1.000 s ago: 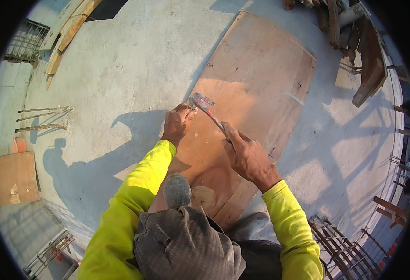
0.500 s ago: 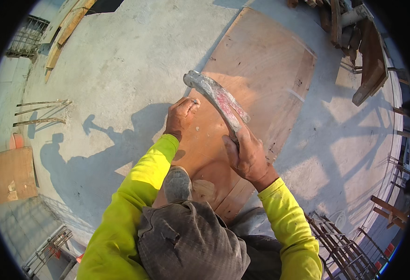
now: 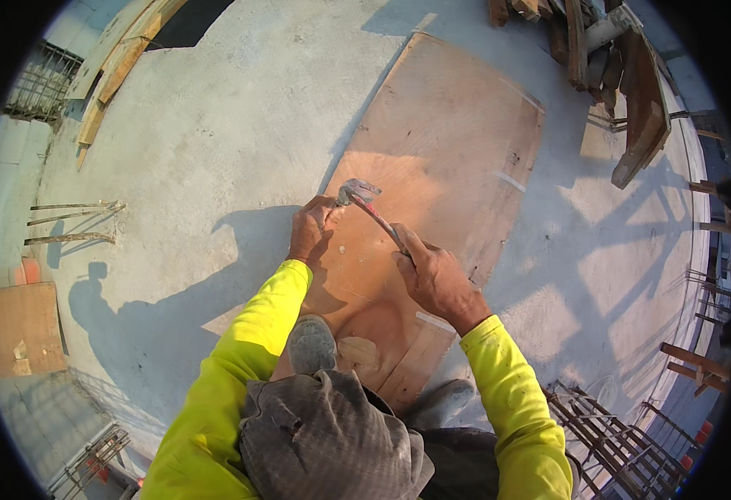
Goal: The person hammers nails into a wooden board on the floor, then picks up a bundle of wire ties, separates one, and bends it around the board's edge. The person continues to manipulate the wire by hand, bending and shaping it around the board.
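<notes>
A claw hammer (image 3: 372, 212) with a worn grey head and traces of red is gripped by its handle in my right hand (image 3: 440, 279). Its head is down beside the fingertips of my left hand (image 3: 309, 231). That left hand is closed in a pinch low over a brown plywood sheet (image 3: 440, 108); what the fingers hold, if anything, is too small to make out. The sheet lies flat on grey concrete, partly in my shadow. One grey boot (image 3: 311, 343) stands at its near end, below my left hand.
Stacked timber (image 3: 644, 108) and boards lie at the far right. Bent rebar (image 3: 78, 223) sticks out at the left, near a small plywood panel (image 3: 19, 329). Long planks (image 3: 115, 75) lie at the far left, beside a dark opening (image 3: 190, 29). More rebar (image 3: 607, 433) lies lower right.
The hammer has swung down from its raised position to beside my left fingertips, and my right hand has lowered with it. My left hand stays pinched in nearly the same place. The whole view has shifted slightly.
</notes>
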The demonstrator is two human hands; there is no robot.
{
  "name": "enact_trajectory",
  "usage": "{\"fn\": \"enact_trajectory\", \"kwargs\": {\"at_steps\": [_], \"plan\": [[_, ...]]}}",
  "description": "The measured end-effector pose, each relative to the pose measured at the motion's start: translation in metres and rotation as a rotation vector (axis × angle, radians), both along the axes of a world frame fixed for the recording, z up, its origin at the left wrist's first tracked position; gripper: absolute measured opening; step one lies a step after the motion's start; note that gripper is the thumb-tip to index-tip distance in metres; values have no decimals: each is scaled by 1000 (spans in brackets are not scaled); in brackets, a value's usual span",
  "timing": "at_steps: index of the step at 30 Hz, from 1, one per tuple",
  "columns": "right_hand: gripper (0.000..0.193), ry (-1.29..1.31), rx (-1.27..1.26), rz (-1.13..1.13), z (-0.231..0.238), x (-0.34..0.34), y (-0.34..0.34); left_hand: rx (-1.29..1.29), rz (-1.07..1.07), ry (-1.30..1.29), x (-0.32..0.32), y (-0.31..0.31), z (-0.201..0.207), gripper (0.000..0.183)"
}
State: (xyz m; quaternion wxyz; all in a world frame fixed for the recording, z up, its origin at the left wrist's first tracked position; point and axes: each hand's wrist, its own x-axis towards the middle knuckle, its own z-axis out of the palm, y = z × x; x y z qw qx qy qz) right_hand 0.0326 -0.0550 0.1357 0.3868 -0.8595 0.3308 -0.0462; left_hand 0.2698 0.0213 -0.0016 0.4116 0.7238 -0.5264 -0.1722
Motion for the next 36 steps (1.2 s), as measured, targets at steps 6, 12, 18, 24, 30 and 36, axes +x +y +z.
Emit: {"fn": "enact_trajectory", "kwargs": {"at_steps": [6,12,18,24,30,36], "plan": [[46,-63,87,-186,-21,-27,3,21,31,165,-9,1,12,13],[47,35,79,-180,-64,-44,14,-38,-26,27,-9,-5,27,14],[42,-32,245,-292,-92,-28,37,91,-324,-79,18,-25,25,20],[28,92,249,-308,-94,-39,31,-160,-107,211,-15,29,20,25],[28,-28,124,-313,-101,-57,36,116,-201,15,-3,-1,30,21],[27,16,196,-305,-104,-58,39,275,-384,-92,6,-69,43,19]]}}
